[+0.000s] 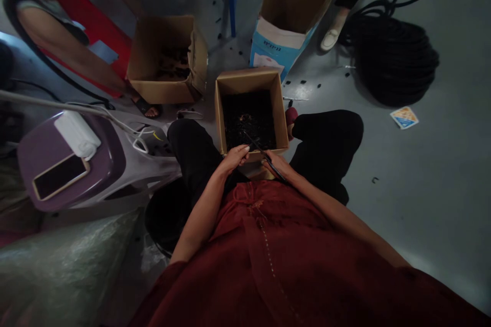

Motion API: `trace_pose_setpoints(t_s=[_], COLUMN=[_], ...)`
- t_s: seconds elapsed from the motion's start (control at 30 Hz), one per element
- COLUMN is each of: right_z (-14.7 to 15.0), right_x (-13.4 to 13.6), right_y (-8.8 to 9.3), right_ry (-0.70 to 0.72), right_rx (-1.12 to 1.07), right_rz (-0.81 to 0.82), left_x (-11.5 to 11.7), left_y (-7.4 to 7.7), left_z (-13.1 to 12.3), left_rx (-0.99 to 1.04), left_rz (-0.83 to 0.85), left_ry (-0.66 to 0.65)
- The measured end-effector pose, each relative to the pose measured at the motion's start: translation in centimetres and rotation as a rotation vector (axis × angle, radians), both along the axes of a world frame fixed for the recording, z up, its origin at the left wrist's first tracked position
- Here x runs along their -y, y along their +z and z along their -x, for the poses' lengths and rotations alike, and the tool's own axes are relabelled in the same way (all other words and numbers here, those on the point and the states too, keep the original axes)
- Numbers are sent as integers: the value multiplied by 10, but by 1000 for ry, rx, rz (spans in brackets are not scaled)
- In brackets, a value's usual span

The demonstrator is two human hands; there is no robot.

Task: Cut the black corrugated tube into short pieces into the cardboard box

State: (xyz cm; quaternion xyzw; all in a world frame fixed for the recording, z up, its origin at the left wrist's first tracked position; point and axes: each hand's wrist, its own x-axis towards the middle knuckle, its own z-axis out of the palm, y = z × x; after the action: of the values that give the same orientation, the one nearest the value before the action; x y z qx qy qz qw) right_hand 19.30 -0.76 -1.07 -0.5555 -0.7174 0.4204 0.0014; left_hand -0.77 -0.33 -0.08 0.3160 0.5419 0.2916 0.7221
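In front of my lap stands an open cardboard box (219,112) holding many small black pieces (249,112). Above its near edge, my left hand (236,158) is closed in a pinch. What lies between those fingertips is too small and dark to name. My right hand (279,164) is closed round a long thin dark stick-like tool (273,166). The tool slants over the box, its far tip above the black pieces and its other end by my right wrist. Its exact kind does not show.
Left, a purple stool (111,148) carries a phone (61,176) and a white device (77,135). Ahead are a second box (161,93), another person's arm (72,56) and a tall blue-white box (278,46). A black hose coil (397,61) lies right; a filled sack (69,265) sits left.
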Motion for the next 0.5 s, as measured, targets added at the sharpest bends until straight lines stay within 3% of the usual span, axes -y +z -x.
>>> trace_pose_setpoints(t_s=[0.5], right_z=[0], right_x=[-3], right_y=[-14], right_ry=[-54], right_rx=[36], right_rz=[1], left_x=[-2], left_y=[-2], left_z=[-1], left_rx=[3], left_rz=[58], left_ry=[56])
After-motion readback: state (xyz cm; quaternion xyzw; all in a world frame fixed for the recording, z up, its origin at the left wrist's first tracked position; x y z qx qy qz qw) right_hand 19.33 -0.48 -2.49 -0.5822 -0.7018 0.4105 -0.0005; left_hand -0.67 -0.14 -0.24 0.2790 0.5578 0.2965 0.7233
